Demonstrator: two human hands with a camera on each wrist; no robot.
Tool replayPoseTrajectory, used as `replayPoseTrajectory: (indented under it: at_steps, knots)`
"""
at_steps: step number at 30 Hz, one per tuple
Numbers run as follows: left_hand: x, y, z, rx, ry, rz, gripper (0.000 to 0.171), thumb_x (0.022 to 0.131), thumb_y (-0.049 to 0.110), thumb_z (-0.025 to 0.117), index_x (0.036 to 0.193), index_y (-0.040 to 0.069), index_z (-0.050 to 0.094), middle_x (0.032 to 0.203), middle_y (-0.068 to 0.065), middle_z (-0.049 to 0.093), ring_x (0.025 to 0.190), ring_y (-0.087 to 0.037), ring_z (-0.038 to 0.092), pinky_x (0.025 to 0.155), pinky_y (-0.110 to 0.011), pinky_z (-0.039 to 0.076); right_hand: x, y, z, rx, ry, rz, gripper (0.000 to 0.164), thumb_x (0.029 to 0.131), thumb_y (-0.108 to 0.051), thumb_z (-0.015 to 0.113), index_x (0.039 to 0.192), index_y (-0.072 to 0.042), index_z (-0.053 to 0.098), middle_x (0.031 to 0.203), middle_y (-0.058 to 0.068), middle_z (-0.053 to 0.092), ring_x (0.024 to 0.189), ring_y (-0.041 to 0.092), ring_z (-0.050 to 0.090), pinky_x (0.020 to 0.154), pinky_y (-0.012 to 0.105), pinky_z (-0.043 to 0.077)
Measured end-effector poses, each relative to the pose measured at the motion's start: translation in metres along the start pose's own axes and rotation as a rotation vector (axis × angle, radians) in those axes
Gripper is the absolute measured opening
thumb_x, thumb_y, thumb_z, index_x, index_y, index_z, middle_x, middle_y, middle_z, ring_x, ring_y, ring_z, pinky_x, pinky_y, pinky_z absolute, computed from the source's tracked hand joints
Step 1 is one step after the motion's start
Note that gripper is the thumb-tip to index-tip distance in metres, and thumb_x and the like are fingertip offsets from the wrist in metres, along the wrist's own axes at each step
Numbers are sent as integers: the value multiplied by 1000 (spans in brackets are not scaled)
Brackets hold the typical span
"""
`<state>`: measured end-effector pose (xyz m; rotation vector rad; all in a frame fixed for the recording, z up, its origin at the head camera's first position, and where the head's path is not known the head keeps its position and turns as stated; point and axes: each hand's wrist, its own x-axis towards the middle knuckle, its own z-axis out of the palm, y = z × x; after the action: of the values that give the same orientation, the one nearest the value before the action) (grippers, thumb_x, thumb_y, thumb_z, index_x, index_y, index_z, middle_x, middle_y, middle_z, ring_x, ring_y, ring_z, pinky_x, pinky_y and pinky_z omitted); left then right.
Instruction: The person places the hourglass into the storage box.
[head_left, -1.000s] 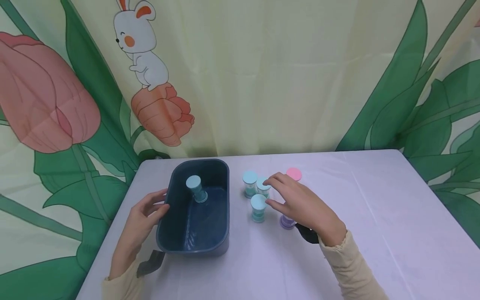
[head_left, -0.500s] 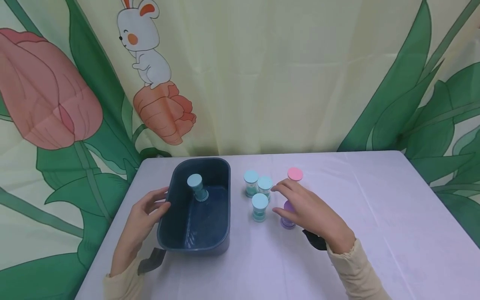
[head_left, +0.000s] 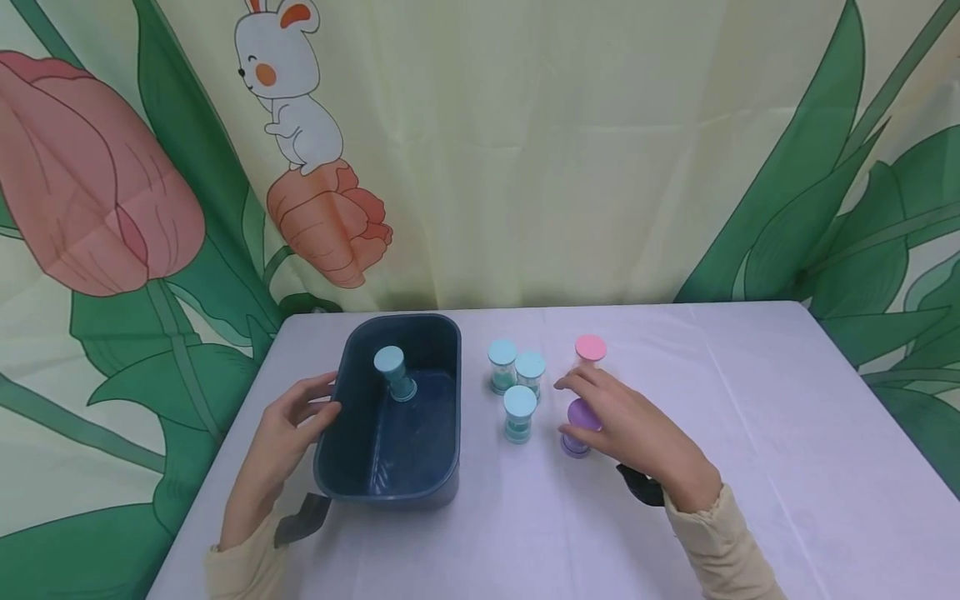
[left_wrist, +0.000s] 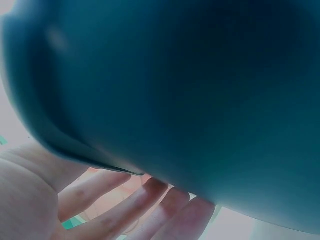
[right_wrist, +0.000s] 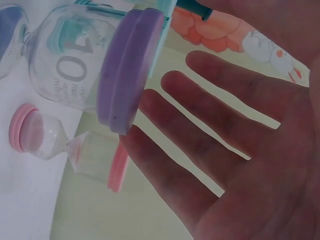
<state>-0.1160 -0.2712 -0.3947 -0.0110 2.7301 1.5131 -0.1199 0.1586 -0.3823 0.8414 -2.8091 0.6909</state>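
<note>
My right hand (head_left: 637,429) hovers with spread fingers over a purple-capped hourglass (head_left: 583,413). In the right wrist view, the fingertips (right_wrist: 150,100) lie right at its purple cap (right_wrist: 127,72), and the glass carries a printed 10. Beyond it stands a pink-capped hourglass (head_left: 590,347), partly hidden behind the hand. My left hand (head_left: 288,433) rests against the left side of a dark blue bin (head_left: 435,496), fingers extended along its outer wall. One light-blue hourglass (head_left: 391,362) leans inside the bin.
Between the bin and my right hand stand three light-blue hourglasses (head_left: 519,405) in a close group. White cloth (head_left: 787,417) covers the table, whose back edge meets a curtain (head_left: 562,167) printed with a rabbit, a carrot and plants.
My right hand has moved right, from beside the light-blue hourglasses to the purple one, uncovering more of its cap. The left hand and the bin stay in place.
</note>
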Motion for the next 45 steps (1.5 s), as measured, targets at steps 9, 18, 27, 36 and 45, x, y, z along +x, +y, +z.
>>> replayPoseTrajectory:
  at_steps: [9, 18, 27, 36, 45]
  knots:
    - [-1, 0, 0, -17, 0, -7, 56, 98, 37, 62, 147, 14, 47, 144, -15, 52, 125, -35, 55, 88, -38, 52, -4, 3, 2, 38, -5, -19, 42, 79, -12, 84, 115, -7, 62, 116, 3, 59, 96, 16, 61, 86, 37, 55]
    - [-2, -2, 0, -21, 4, 9, 55, 98, 35, 62, 146, 12, 47, 143, -16, 52, 124, -36, 55, 90, -44, 54, -8, 5, 3, 38, -4, -7, 45, 79, -12, 84, 118, -1, 64, 126, 10, 61, 119, 30, 61, 95, 43, 52]
    - [-2, -3, -1, -15, 8, 9, 56, 98, 37, 63, 146, 13, 47, 143, -16, 52, 124, -36, 55, 88, -38, 53, -7, 5, 1, 36, -13, -9, 35, 77, -10, 85, 107, -3, 69, 129, 14, 62, 127, 39, 55, 95, 46, 52]
    - [-2, -3, -1, -27, 2, 18, 55, 98, 35, 63, 146, 13, 47, 142, -16, 52, 124, -35, 55, 89, -40, 54, -4, -1, -10, 4, -1, -32, 36, 76, -9, 85, 109, -3, 72, 121, 12, 67, 113, 32, 65, 93, 45, 54]
    - [0, -3, 0, -37, 6, 18, 55, 98, 35, 63, 145, 13, 48, 143, -16, 51, 125, -36, 54, 94, -54, 52, 5, -9, -27, 21, 60, -82, 29, 78, -7, 83, 105, -7, 71, 106, -1, 66, 89, 12, 65, 80, 33, 56]
